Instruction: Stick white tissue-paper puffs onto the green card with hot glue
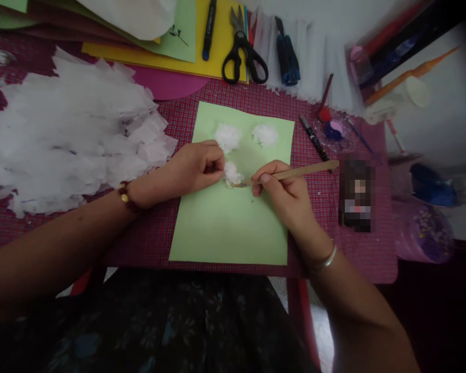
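A sheet of light green paper (233, 228) lies in front of me. Two fluffy white paper tufts, one on the left (228, 135) and one on the right (265, 134), sit on its upper half. Below them is a smaller white paper tuft (233, 172), pinched at its left edge by the closed fingers of my left hand (200, 168). My right hand (283, 189) grips a flat wooden stick (310, 169) between thumb and fingers. The stick's lower tip touches the sheet just under the small tuft, beside a small shiny wet-looking spot.
A big heap of white tissue pieces (70, 134) spreads at the left. Along the back lie black scissors (243, 52), a blue cutter (286, 57) and a marker (209, 28). At the right are a black pen (314, 135), a paint dish (336, 132) and a pixelated dark object (357, 194).
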Demonstrator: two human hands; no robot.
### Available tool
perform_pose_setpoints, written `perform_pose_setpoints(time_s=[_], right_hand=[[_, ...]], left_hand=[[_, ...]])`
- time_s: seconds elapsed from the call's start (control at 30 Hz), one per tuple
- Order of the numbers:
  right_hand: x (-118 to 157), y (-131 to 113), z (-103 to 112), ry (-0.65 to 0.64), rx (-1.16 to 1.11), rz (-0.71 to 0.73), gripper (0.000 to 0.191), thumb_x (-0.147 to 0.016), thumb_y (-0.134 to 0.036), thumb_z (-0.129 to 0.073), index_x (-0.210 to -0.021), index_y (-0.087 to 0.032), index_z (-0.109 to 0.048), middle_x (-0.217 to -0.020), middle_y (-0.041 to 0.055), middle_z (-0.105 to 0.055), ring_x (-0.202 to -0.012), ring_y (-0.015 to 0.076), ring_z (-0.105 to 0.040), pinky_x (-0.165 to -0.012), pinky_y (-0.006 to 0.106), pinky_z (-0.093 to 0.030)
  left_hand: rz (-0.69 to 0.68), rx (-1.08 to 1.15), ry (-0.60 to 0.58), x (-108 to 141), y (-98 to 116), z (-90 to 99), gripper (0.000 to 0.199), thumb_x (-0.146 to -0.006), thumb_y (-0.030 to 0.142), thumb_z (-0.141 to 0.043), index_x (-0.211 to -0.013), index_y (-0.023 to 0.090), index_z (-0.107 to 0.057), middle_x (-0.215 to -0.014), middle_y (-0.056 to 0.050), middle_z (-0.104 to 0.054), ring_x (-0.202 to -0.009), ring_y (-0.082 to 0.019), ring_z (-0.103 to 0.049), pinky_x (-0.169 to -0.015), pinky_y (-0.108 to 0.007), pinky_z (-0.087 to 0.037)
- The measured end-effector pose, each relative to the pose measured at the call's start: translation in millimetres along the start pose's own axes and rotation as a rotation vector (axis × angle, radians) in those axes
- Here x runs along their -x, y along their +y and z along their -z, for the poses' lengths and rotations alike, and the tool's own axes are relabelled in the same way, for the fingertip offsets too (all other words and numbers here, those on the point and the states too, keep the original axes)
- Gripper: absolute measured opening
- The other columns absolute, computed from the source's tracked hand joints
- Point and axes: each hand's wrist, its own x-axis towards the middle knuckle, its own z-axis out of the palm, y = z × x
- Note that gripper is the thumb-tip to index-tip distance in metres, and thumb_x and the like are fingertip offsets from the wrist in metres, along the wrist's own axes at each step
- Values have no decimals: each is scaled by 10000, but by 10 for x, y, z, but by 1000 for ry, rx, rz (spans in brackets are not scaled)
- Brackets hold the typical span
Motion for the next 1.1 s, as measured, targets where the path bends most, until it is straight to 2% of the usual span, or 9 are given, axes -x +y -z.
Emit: perform_pose_setpoints(time_s=[0.3, 0.53, 0.73, 0.93, 1.1], right_hand=[[-44, 42, -61, -24, -95, 41, 148, -953, -307, -572, -863, -208, -636, -684, -29, -623, -647, 105, -603, -607, 251, -501], [-65, 82, -111, 12, -72, -6, 190, -952, -385, -573, -914, -212, -641, -735, -16, -649, -669, 111, -626, -614, 262, -521], [-98, 107, -153, 53, -112, -29, 149, -936, -346, -579, -898, -210, -628, -680, -27, -644, -596, 103, -601, -555, 251, -494], [-86, 96, -99, 129, -139, -27, 131, -934, -313, -562, -869, -214, -618, -662, -30, -639, -615, 112, -615, -601, 269, -516], [-83, 97, -102, 29, -137, -15, 154, -920, -350, -615, -877, -207, -654, -690, -10, -672, -634, 129, -639, -592, 271, -529]], left_hand=[[53, -24, 49, -26, 7, -46, 60, -765, 128, -596, -713, 156, -586, -755, 3, -561, -628, -85, -481, -586, -243, -369], [12, 9, 50, 3, -29, -52, 45, -773, 154, -575, -753, 155, -615, -770, -13, -604, -597, -93, -505, -561, -243, -379], [-11, 5, 13, 49, 45, -33, 45, -801, 214, -604, -775, 182, -622, -788, -16, -613, -640, -109, -535, -570, -234, -396], [24, -27, 67, -6, -15, -105, 99, -806, 167, -584, -709, 187, -591, -763, -15, -618, -647, -115, -536, -567, -240, -388], [41, 36, 83, 78, 12, -120, 76, -818, 109, -573, -825, 170, -620, -815, -18, -641, -671, -112, -580, -610, -232, -465]])
